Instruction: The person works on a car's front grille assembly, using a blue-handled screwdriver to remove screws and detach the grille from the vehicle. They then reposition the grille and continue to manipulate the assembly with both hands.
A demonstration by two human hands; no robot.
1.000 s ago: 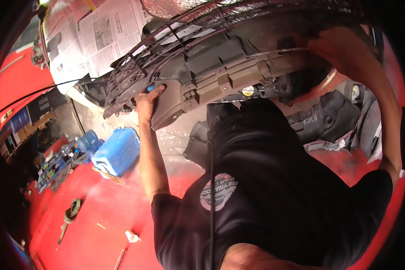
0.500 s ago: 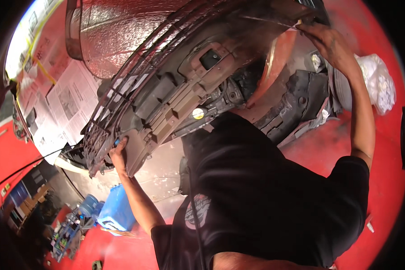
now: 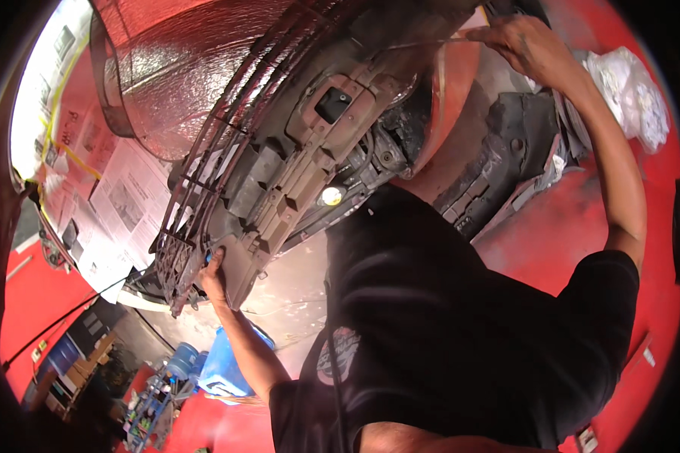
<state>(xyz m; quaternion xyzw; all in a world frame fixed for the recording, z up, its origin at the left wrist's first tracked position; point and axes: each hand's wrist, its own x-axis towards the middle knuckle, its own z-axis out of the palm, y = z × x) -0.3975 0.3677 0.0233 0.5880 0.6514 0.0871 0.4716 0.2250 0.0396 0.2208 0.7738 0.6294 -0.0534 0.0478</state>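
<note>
Between both hands (image 3: 219,275) (image 3: 525,45), bumper (image 3: 295,181) slants lower-left to upper-right.

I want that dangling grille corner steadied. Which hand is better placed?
Left. The left hand already grips the bumper panel beside the grille; the right hand is far off at its opposite end.
</note>
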